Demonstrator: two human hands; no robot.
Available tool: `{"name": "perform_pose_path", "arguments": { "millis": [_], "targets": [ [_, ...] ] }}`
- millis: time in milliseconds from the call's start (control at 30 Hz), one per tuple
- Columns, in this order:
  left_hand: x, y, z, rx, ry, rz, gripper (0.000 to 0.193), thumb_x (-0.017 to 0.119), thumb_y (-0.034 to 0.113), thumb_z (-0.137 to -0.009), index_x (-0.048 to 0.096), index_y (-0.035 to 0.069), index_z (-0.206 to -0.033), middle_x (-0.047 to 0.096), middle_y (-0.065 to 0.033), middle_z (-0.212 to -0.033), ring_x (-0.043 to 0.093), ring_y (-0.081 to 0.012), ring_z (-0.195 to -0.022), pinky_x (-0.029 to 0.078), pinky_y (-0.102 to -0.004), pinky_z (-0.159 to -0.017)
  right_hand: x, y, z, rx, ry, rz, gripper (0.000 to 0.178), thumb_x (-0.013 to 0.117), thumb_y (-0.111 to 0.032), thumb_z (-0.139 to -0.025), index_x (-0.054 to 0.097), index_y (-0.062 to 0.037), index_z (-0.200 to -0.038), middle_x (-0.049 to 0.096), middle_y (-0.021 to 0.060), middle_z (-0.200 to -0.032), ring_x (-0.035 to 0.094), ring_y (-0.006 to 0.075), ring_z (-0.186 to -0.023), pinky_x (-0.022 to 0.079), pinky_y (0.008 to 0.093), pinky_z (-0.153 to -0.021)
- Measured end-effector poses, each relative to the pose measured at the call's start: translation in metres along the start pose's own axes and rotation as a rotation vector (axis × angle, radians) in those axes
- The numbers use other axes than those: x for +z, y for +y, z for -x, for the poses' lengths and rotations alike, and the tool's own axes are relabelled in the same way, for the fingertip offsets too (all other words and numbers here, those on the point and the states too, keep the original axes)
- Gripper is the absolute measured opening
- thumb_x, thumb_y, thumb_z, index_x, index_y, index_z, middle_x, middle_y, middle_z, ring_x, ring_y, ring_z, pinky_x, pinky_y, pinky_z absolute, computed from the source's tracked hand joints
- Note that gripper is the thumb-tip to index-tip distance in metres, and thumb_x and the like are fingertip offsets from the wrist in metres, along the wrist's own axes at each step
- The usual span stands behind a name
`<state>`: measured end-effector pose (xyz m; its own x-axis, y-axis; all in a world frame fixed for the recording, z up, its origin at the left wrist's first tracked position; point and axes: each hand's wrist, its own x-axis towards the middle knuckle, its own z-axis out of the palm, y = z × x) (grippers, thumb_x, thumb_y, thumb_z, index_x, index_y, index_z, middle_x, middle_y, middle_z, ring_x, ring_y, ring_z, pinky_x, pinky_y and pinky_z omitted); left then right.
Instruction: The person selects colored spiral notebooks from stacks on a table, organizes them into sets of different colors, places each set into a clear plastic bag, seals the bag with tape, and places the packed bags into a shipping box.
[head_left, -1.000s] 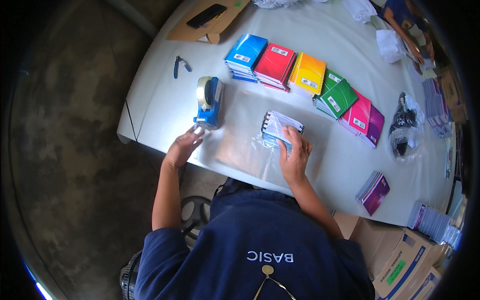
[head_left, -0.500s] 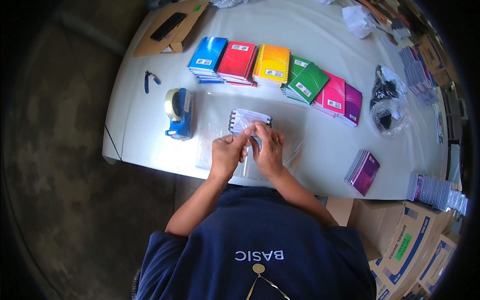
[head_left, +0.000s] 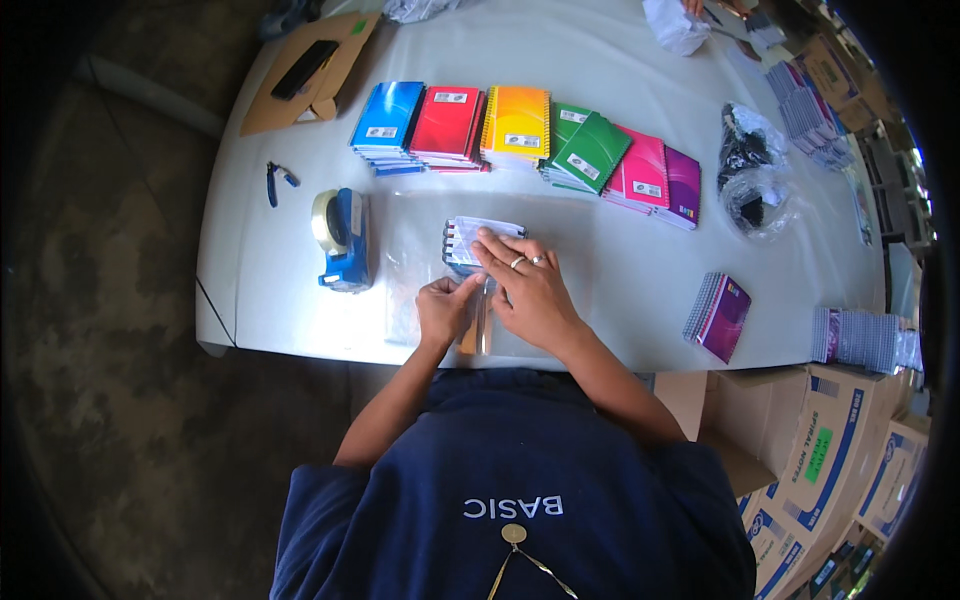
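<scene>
- Notebooks in a small spiral-bound stack, white side up, are lying near the front of a pale table, with clear plastic film spreading around them.
- Right hand, palm down and fingers extended, is resting its fingertips on top of the stack; it is standing open and gripping nothing.
- Left hand, fingers curled and thumb reaching forward, is meeting the stack's near edge; whether it is pinching film there, the view is not telling.
- The step in hand, by the look of it, is drawing film snug against the notebooks and smoothing it down.
- The next move is apparently calling for steady pressure from the right hand, leaving the left free for the loose film or for the blue tape dispenser standing to its left.
- Behind the work, a row of notebook piles, from blue through red, yellow, green and pink to purple, is walling off the far side.
- The table's front edge is running close beneath both wrists, limiting any pull toward the body.
- More room is opening rightward, between the film and a small purple notebook pile.
</scene>
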<state>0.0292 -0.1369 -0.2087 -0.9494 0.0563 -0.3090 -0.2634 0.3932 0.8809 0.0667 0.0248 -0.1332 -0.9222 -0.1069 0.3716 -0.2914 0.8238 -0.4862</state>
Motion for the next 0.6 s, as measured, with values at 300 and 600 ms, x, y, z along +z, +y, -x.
{"name": "perform_pose_path", "arguments": {
  "millis": [300, 600],
  "targets": [
    [-0.006, 0.022, 0.019, -0.201, -0.835, 0.066, 0.051, 0.063, 0.045, -0.085, 0.061, 0.001, -0.111, 0.065, -0.0069, -0.098, 0.062, -0.0188, -0.083, 0.049, -0.0345, -0.076, 0.0, -0.005, -0.057, 0.258, -0.127, -0.381, 0.091, 0.079, -0.015, -0.066, 0.029, -0.0068, -0.142, 0.048, 0.0151, -0.131, 0.052, 0.0244, -0.111, 0.037, 0.0348, -0.098],
    [-0.041, 0.067, -0.025, 0.573, -0.282, 0.251, 0.045, 0.069, 0.032, -0.082, 0.06, 0.0, -0.112, 0.055, -0.0112, -0.119, 0.048, -0.0212, -0.114, 0.035, -0.0344, -0.1, 0.006, 0.036, -0.006, 0.232, 0.009, -0.775, 0.086, 0.081, -0.018, -0.067, 0.036, -0.0072, -0.14, 0.045, 0.014, -0.131, 0.039, 0.0239, -0.127, 0.029, 0.0353, -0.106]
  ]
}}
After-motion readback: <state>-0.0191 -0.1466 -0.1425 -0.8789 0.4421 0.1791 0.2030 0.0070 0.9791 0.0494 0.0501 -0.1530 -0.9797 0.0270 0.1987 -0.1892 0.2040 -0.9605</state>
